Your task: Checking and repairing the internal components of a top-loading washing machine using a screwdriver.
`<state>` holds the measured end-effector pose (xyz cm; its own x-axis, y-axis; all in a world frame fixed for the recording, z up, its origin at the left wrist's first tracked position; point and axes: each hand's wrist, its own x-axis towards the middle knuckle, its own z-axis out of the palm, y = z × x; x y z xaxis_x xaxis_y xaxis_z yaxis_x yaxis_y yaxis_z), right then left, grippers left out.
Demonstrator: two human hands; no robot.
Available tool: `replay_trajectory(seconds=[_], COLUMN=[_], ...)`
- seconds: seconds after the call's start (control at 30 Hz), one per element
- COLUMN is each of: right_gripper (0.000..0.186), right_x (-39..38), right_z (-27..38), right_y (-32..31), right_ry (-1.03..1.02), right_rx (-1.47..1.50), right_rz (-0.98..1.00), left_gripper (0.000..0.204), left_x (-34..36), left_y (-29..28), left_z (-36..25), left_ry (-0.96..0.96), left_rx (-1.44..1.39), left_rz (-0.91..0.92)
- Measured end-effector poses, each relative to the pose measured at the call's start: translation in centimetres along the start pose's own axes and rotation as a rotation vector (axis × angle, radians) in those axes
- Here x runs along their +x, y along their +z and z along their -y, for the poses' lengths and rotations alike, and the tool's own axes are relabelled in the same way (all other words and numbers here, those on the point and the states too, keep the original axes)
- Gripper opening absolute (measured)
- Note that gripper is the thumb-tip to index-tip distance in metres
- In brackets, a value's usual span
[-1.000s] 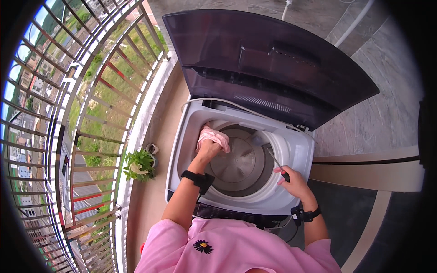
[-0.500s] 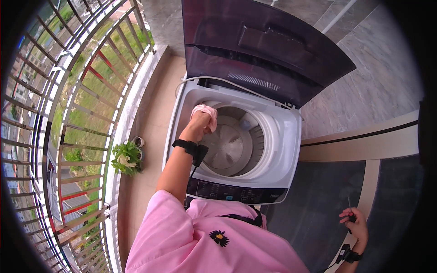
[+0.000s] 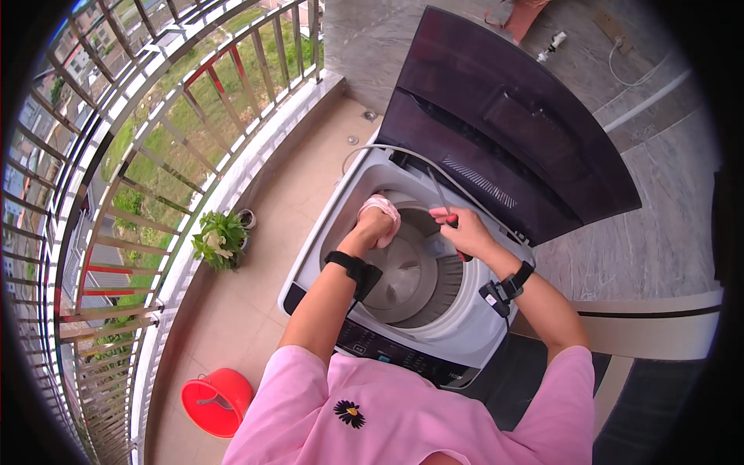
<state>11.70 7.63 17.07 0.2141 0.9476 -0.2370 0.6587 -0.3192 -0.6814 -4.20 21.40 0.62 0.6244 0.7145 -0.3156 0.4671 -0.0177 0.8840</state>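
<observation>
In front of me stands a white top-loading washing machine [image 3: 490, 304] with its dark lid [image 3: 515, 128] raised. My left hand [image 3: 375, 228] is closed on a crumpled pink cloth [image 3: 381, 203], against the far-left side of the tub opening. Above the right part of the opening, my right hand [image 3: 474, 235] grips a screwdriver [image 3: 464, 255] by its red and black handle. Its thin metal shaft points up and away, toward the lid hinge. Below both hands the metal drum [image 3: 403, 271] shows, with no laundry visible in it.
A control panel [image 3: 395, 355] runs along the machine's near edge. Left of it, a potted plant [image 3: 220, 240] and a red bucket [image 3: 217, 403] stand on the tiled floor beside the railing [image 3: 147, 194]. A grey hose or cord [image 3: 465, 184] crosses behind the opening.
My right hand has come from the lower right to above the tub, bringing the screwdriver. The left hand still holds the cloth by the rim. The view has turned, revealing the bucket.
</observation>
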Motion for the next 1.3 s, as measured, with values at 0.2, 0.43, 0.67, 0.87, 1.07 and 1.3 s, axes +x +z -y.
replay_trajectory(seconds=[0.2, 0.43, 0.67, 0.87, 1.07, 1.3], right_gripper=[0.061, 0.076, 0.078, 0.075, 0.076, 0.077], right_x=[6.2, 7.8, 7.8, 6.7, 5.8, 5.4], right_z=[-4.8, -7.5, -7.1, -7.9, -8.1, -8.3], right_y=[9.8, 13.2, 13.1, 12.5, 12.8, 12.7], right_ry=[-0.415, -0.408, -0.395, -0.36, -0.39, -0.348], right_rx=[-0.069, -0.211, -0.208, -0.207, -0.225, -0.18], right_rz=[-0.089, -0.238, -0.22, -0.194, -0.189, -0.203], left_gripper=[0.045, 0.073, 0.062, 0.055, 0.062, 0.066], left_x=[-2.9, -3.4, -3.5, -2.7, -4.0, -3.0], left_y=[-2.4, -2.0, 0.7, 5.3, 3.8, 2.3], left_z=[-2.1, -2.3, 7.4, 6.5, -0.7, -3.0], left_ry=[-0.116, 0.089, 0.072, 0.179, 0.096, 0.062], left_rx=[0.184, 0.629, 0.564, 0.703, 0.605, 0.859], left_rz=[0.149, 0.034, 0.204, -0.077, -0.245, -0.396])
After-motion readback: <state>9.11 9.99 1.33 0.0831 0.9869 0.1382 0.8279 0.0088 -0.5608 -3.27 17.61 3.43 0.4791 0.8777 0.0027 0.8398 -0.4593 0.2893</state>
